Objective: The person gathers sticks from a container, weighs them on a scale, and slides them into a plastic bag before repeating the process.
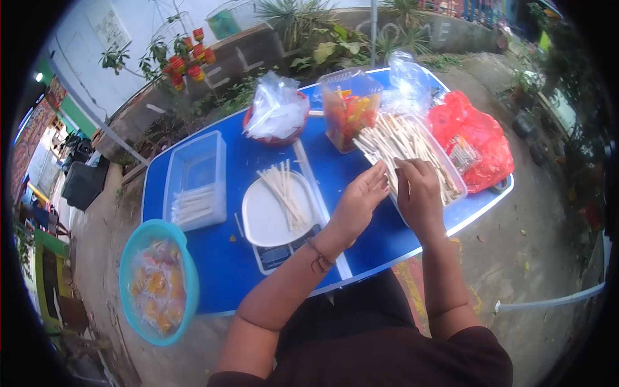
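While the left hand (pixel 363 197) stretches out flat-fingered beside sticks (pixel 401 137) at 2 o'clock on the bench (pixel 222 277), whether the curled right hand (pixel 418 193) pinches any, I cannot tell.

Thin pale sticks (pixel 394 137) — roughly parallel, loosely heaped, in a translucent container (pixel 456 178)

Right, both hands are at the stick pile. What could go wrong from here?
Two risks, as I judge it. The pale sticks are heaped loosely in the clear container, so the left hand or right hand could knock some out. The smaller bunch of sticks pokes past the far rim of the white plate, so a bump might tip some off.
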{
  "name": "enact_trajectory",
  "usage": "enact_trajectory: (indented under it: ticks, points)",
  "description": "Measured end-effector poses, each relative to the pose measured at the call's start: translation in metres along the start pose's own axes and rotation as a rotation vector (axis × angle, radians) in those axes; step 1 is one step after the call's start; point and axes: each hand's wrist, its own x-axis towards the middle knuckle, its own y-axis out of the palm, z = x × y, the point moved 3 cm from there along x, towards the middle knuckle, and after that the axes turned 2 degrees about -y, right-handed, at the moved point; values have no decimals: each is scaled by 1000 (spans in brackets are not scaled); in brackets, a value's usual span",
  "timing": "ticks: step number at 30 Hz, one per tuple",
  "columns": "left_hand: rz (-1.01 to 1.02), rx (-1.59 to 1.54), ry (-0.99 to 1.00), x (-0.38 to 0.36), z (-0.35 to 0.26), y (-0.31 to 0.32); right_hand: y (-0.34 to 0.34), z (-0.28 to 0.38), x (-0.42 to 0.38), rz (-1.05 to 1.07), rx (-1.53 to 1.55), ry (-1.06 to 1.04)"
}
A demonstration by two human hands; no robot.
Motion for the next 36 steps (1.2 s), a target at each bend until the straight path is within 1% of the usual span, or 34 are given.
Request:
enact_trajectory:
  ticks: [2, 4, 5, 8, 9, 11, 12, 13, 14, 15, 16, 18, 20, 21, 24, 27, 30, 33, 36]
  points:
    - [-36, 149, 99, -17, -9, -16, 10, 20, 0, 33, 134, -44]
    - [-85, 333, 225, -36, -19, -33, 25, 40, 1, 59, 190, -67]
    - [-194, 422, 290, -45, -22, -44, 35, 47, 2, 87, 213, -89]
    - [-424, 849, 351, -75, -45, -68, 66, 70, 6, 187, 284, -149]
    - [-495, 978, 469, -81, -49, -78, 76, 77, 8, 242, 304, -156]
    - [-563, 1217, 574, -93, -52, -105, 97, 90, 11, 379, 350, -155]
    - [-595, 1335, 630, -98, -53, -115, 105, 96, 13, 409, 348, -155]
    - [-655, 1323, 605, -103, -54, -124, 112, 101, 13, 439, 346, -154]
    - [-693, 1412, 556, -107, -53, -130, 120, 106, 13, 467, 344, -152]
    - [-729, 1499, 504, -112, -53, -134, 128, 108, 15, 511, 271, -163]
    - [-763, 1585, 448, -116, -51, -139, 133, 112, 15, 510, 245, -170]
    - [-769, 1582, 443, -117, -45, -146, 140, 117, 14, 511, 190, -178]
    - [-759, 1624, 470, -115, -42, -146, 143, 122, 13, 457, 327, -202]
    - [-758, 1619, 428, -114, -39, -148, 144, 124, 13, 431, 394, -215]
    - [-734, 1610, 455, -114, -39, -150, 149, 119, 10, 369, 411, -208]
    - [-742, 1565, 467, -116, -36, -149, 149, 120, 5, 379, 414, -145]
    - [-744, 1538, 457, -115, -33, -152, 147, 129, 4, 380, 413, -161]
    - [-754, 1484, 454, -116, -35, -159, 150, 135, 3, 353, 334, -199]
    - [-764, 1489, 453, -118, -35, -159, 157, 133, -1, 358, 292, -162]
